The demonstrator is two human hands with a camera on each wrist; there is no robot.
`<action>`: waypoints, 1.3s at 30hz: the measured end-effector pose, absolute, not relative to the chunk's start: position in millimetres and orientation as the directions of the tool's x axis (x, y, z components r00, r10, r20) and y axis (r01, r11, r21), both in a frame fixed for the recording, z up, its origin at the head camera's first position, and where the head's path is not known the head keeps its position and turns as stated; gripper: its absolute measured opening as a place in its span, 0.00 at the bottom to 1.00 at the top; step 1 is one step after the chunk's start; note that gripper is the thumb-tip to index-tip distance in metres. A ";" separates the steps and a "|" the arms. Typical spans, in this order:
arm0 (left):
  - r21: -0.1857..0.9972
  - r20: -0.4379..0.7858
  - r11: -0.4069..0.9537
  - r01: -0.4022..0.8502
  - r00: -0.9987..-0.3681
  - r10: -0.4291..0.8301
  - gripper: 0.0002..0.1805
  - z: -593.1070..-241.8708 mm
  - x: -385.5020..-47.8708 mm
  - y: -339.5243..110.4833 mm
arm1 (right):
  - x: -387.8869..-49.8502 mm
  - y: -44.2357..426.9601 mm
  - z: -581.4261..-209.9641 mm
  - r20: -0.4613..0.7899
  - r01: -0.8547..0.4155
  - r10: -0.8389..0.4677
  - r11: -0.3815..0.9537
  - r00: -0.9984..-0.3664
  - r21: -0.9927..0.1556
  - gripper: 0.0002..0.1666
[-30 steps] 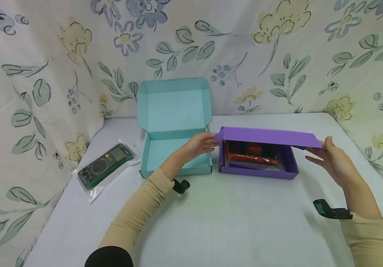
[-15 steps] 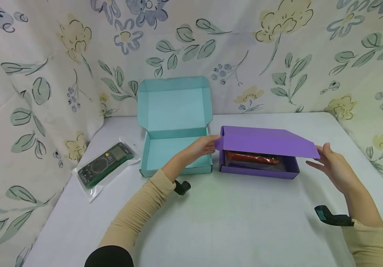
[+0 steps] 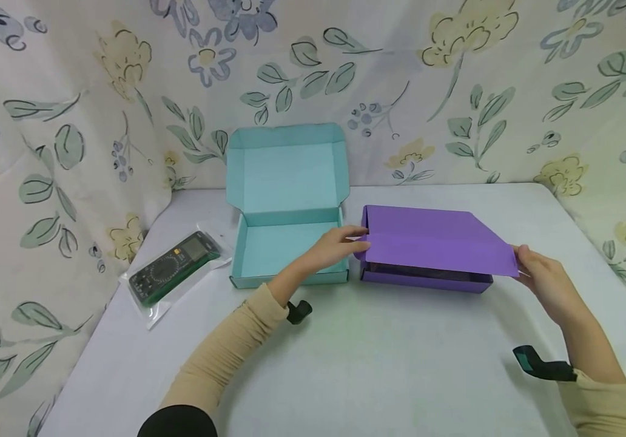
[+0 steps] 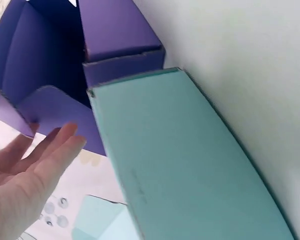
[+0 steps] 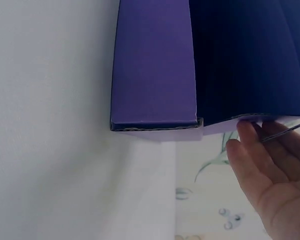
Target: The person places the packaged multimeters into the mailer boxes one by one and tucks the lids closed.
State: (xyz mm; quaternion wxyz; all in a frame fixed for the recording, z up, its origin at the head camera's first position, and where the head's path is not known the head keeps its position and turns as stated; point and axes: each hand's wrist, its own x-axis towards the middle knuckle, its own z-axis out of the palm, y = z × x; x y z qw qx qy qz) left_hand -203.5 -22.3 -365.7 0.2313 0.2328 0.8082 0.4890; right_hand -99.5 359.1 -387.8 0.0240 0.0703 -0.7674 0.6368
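Note:
A purple cardboard box (image 3: 424, 278) stands right of centre with its lid (image 3: 433, 243) tilted down over the tray, leaving a narrow front gap. What lies inside is hidden in shadow. My left hand (image 3: 335, 247) touches the lid's left side flap (image 4: 57, 112), its fingers (image 4: 54, 147) nearly straight. At the other end, my right hand (image 3: 550, 285) touches the lid's right end; in the right wrist view its extended fingers (image 5: 257, 155) rest against the side flap from outside.
An open teal box (image 3: 288, 282) with its lid raised stands left of the purple one, under my left forearm. A multimeter (image 3: 173, 267) in a clear plastic bag lies further left. A floral cloth (image 3: 389, 91) hangs behind the white table (image 3: 378, 364).
The purple lid has swung down toward the front, covering the red bagged item seen inside earlier. Both hands have followed it, the right one moving slightly down.

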 end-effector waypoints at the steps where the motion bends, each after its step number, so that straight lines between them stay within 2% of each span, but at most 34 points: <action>1: 0.891 -0.139 0.423 0.164 -0.787 0.600 0.29 -364.9 -201.8 -21.8 | -98.8 359.6 -388.0 0.116 -0.126 -0.073 0.158 -0.991 -0.979 0.21; 3: 0.875 -0.134 0.446 0.189 -0.791 0.597 0.28 -363.5 -198.8 -21.1 | -98.1 359.5 -388.4 0.101 -0.108 -0.058 0.138 -0.993 -0.984 0.17; 6: 0.854 -0.137 0.476 0.211 -0.791 0.596 0.28 -362.3 -194.9 -20.8 | -97.2 356.8 -387.6 0.065 -0.069 -0.021 0.245 -0.998 -0.967 0.17; 10: 0.836 -0.136 0.492 0.244 -0.775 0.617 0.31 -364.5 -192.8 -21.6 | -96.5 353.0 -386.9 0.011 -0.002 0.021 0.396 -1.000 -0.918 0.35; 11: 0.829 -0.135 0.496 0.258 -0.768 0.626 0.32 -365.2 -192.6 -21.7 | -96.3 352.4 -387.0 0.003 0.008 0.025 0.409 -1.000 -0.912 0.36; 16: 0.788 -0.130 0.523 0.325 -0.743 0.657 0.38 -367.0 -189.7 -22.4 | -95.1 350.3 -388.1 -0.020 0.038 0.045 0.438 -0.999 -0.898 0.37; 22: 0.747 -0.149 0.575 0.333 -0.759 0.634 0.42 -365.7 -183.5 -21.5 | -94.0 347.8 -389.1 -0.044 0.064 0.054 0.456 -0.998 -0.888 0.37; 31: 0.731 -0.157 0.588 0.346 -0.753 0.639 0.42 -369.6 -179.4 -21.2 | -91.8 348.1 -390.4 -0.064 0.081 0.051 0.505 -0.997 -0.859 0.37; 39: 0.779 -0.190 0.551 0.299 -0.725 0.662 0.41 -373.1 -173.8 -22.7 | -85.1 348.9 -391.9 -0.077 0.110 0.083 0.548 -0.994 -0.829 0.37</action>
